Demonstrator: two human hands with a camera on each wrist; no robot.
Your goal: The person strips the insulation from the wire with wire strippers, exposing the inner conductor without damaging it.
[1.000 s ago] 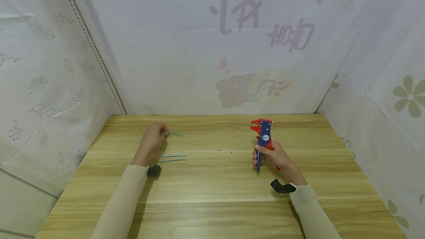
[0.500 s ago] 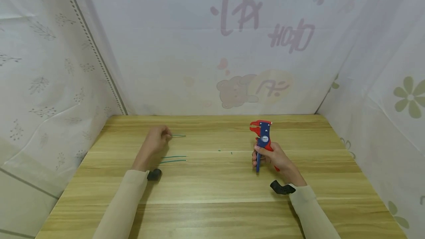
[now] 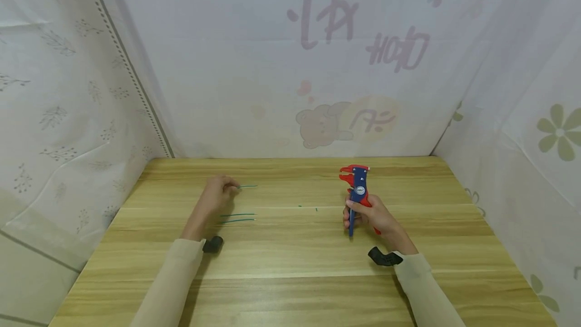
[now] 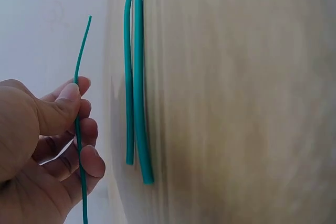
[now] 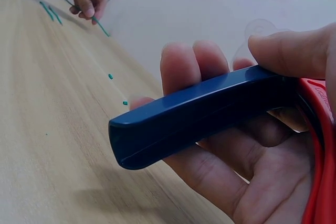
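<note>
My left hand [image 3: 220, 192] pinches a thin green wire [image 4: 80, 56] between thumb and fingertips. In the left wrist view the wire runs on down past the curled fingers. Nearer to me on the table, two more green wires [image 3: 238, 214] lie side by side, with pale tips at their right ends. At the right, my right hand [image 3: 373, 213] grips a red and blue wire stripper [image 3: 360, 189] by its handles, its head pointing up and its red jaws apart. Close up in the right wrist view, fingers and thumb surround the blue handle [image 5: 194, 114].
Two tiny green offcuts [image 3: 307, 207] lie mid-table between the hands. Patterned white curtains [image 3: 254, 90] hang behind the wooden table [image 3: 290, 251] and at both sides. A black wrist mount [image 3: 385, 257] juts from each cuff.
My left hand has shifted slightly right and toward me, carrying the wire. The right hand with the wire stripper has drifted a little to the left.
</note>
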